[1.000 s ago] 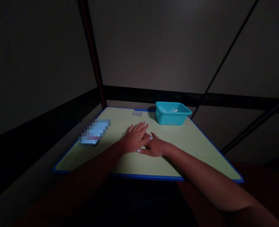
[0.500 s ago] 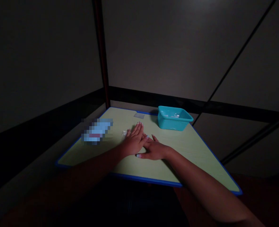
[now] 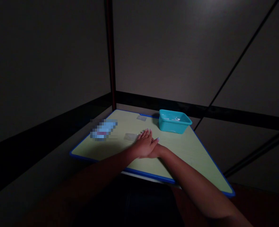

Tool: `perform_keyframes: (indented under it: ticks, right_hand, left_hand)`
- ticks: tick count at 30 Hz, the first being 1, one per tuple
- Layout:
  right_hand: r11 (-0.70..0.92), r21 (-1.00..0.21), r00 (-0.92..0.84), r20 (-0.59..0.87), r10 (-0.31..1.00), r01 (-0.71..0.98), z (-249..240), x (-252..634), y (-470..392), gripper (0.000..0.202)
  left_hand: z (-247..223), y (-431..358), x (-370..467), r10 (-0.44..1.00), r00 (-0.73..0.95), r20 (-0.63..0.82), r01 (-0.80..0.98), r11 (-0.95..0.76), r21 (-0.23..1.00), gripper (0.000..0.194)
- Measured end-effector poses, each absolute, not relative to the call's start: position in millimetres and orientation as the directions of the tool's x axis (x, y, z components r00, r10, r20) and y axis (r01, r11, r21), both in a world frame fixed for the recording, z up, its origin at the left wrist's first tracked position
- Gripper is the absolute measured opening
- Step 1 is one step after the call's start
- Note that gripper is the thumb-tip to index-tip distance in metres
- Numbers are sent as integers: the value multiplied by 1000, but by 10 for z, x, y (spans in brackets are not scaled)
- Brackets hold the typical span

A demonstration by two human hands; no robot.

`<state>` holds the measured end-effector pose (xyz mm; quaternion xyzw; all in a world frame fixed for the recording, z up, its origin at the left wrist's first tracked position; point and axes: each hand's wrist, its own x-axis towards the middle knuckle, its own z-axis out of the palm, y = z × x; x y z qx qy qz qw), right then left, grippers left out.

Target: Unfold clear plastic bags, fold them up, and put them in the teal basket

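I'm counting two hands on my head feed, both over one table (image 3: 188, 146). Left hand (image 3: 142, 147) is lying across the right hand (image 3: 157, 152), its fingers stretching forward and thumb angling off to the right, so I'm reading it as released. Right hand is mostly hiding underneath; I can't tell whether it's relaxed, clenched or grasping. I'm seeing two flat patches: near patch (image 3: 130, 136) is lying just left of the left hand's fingers, and far patch (image 3: 141, 118) is sitting beyond both hands at the table's far edge. One tub (image 3: 174, 126) is standing beyond the hands and to the right; one phone-like item (image 3: 103, 128) is lying well to their left, its detail drowning in pixelation. Near patch is looking thin, pale and see-through, the table's yellow-green showing through it. Its right end is meeting the fingers; I can't tell if it's running under them. Tub is showing teal walls and a flared rim, with something shiny inside, too small to identify. Blue edging is running around the table.
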<state>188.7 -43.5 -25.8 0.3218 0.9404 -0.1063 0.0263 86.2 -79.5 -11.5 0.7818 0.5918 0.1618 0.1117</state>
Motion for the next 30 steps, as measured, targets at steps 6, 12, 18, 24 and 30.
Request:
perform_keyframes:
  ticks: [6,12,18,24,30]
  right_hand:
    - [834,-173,-851,-87,518,525,-139,1837,-484,101]
    - [745,-266,-790,-144,596,611,-82,1815,-504,117]
    - [699,-271,-749,-200,631,661,5,1817,-576,124]
    - [701,-270,-750,-199,630,660,18,1816,-585,126]
    - [702,-322,-766,-146,626,635,-39,1829,-531,124]
  left_hand:
    - [-205,-778,674,962,254,103,916,-274,294,69]
    - [-264,-823,475,973,212,91,950,-227,217,71]
    - [-295,-855,224,990,120,73,986,-128,103,66]
    - [-269,-930,-14,996,-76,53,996,74,43,66]
    - [-151,-922,351,977,152,151,980,-169,108,61]
